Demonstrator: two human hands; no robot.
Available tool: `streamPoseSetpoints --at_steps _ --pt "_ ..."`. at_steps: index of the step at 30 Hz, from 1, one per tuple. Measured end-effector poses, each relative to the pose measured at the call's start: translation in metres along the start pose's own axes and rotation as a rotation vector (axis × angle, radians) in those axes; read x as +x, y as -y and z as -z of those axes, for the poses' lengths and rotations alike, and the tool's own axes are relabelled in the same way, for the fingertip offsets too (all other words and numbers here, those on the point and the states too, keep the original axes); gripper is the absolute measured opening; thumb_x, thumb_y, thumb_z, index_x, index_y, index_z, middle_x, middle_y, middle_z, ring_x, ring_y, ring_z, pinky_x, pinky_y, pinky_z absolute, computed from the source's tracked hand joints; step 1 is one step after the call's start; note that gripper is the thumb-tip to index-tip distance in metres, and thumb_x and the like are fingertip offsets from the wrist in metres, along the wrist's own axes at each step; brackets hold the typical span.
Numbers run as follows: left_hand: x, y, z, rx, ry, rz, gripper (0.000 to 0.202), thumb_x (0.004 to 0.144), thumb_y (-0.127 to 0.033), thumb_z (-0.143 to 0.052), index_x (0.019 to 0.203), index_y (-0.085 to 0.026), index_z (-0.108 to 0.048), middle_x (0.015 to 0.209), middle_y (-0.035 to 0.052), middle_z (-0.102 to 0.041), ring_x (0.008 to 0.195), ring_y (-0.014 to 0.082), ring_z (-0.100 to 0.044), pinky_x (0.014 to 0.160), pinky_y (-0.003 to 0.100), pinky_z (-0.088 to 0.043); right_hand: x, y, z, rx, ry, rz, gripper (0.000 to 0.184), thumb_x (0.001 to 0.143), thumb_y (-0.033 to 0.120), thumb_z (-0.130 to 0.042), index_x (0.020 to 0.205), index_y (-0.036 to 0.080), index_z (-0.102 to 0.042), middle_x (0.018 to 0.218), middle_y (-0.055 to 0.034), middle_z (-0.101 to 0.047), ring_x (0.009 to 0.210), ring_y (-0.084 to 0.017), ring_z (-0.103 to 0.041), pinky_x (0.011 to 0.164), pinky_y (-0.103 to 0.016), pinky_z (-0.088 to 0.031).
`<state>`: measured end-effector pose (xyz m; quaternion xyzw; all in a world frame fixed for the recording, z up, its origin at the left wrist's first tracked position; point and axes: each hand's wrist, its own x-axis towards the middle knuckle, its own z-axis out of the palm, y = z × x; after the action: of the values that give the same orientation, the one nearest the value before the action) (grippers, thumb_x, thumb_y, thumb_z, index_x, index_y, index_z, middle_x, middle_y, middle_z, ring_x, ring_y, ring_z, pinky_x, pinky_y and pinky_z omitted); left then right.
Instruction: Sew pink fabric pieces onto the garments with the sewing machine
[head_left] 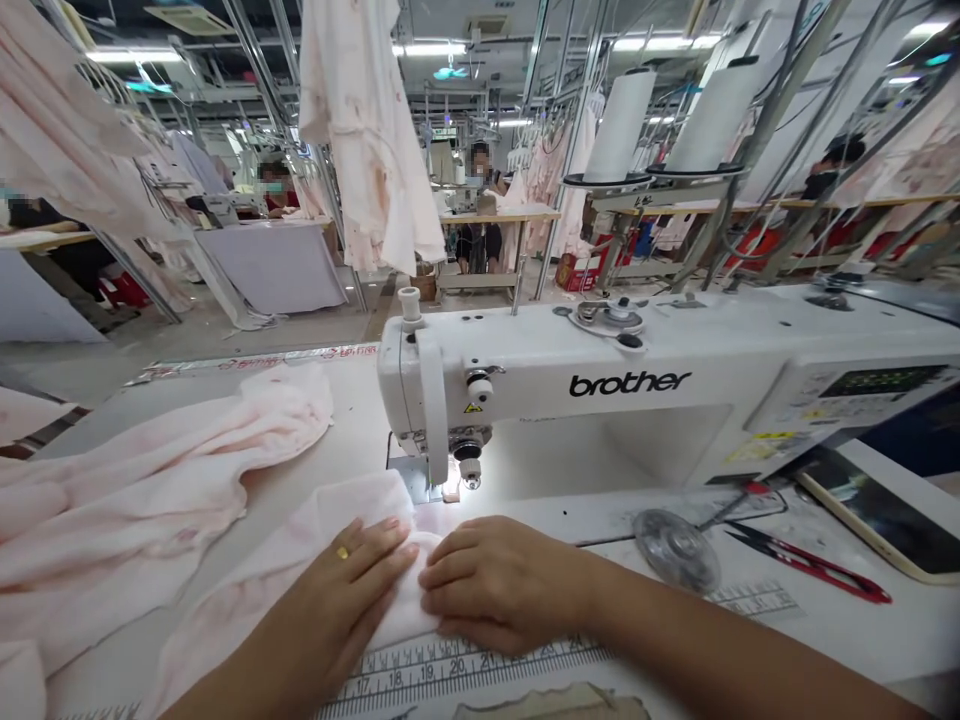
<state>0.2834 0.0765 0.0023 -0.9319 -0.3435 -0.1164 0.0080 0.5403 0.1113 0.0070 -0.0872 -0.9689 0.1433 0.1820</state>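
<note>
A pale pink plush fabric piece lies on the machine bed, its far edge close to the presser foot area of a white sewing machine. My left hand, a ring on one finger, rests on the fabric with its fingers stretched out flat. Beside it, my right hand has its fingers curled down onto the same fabric, gripping it near the left fingertips. The fabric under both hands is partly hidden. The needle tip is too small to make out.
More pink fabric is heaped on the left. To the right are red thread snips, a clear round-based object and a phone. A printed ruler runs along the front. Thread cones stand behind; people sit at farther tables.
</note>
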Motion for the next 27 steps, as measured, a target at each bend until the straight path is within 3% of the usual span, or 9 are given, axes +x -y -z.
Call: streamPoseSetpoints --at_steps 7,14,18,27 --pt "-0.004 0.017 -0.002 -0.101 0.012 0.009 0.045 0.093 -0.02 -0.052 0.138 -0.023 -0.05 0.144 0.0065 -0.052 0.133 0.021 -0.05 0.115 0.037 -0.037 0.0 0.001 0.001 -0.082 0.011 0.014 0.017 0.098 0.027 -0.051 0.098 0.017 -0.064 0.1 -0.0051 -0.068 0.094 -0.017 -0.06 0.089 -0.029 -0.046" --pt "0.033 0.038 -0.004 -0.216 0.025 -0.103 0.043 0.096 -0.016 -0.046 0.138 -0.022 -0.05 0.143 0.0075 -0.053 0.131 0.0211 -0.051 0.115 0.039 -0.04 0.001 -0.006 0.006 -0.373 0.003 -0.003 0.02 0.102 0.019 -0.045 0.094 0.013 -0.062 0.086 -0.0045 -0.064 0.077 -0.016 -0.053 0.082 -0.032 -0.042" --pt "0.048 0.05 -0.007 -0.204 -0.026 -0.119 0.043 0.096 -0.016 -0.045 0.138 -0.023 -0.049 0.138 0.0082 -0.057 0.127 0.0214 -0.055 0.114 0.039 -0.042 -0.002 -0.015 0.007 -0.372 -0.015 -0.082 0.022 0.103 0.028 -0.046 0.093 0.014 -0.061 0.088 -0.0061 -0.064 0.082 -0.017 -0.054 0.082 -0.032 -0.042" --pt "0.062 0.056 -0.004 -0.184 -0.004 -0.117 0.035 0.096 -0.016 -0.042 0.128 -0.022 -0.055 0.128 0.0077 -0.061 0.12 0.0203 -0.057 0.11 0.037 -0.044 -0.002 -0.022 0.008 -0.327 -0.012 -0.167 0.017 0.103 0.028 -0.047 0.1 0.016 -0.059 0.102 -0.0092 -0.065 0.098 -0.018 -0.058 0.095 -0.033 -0.04"
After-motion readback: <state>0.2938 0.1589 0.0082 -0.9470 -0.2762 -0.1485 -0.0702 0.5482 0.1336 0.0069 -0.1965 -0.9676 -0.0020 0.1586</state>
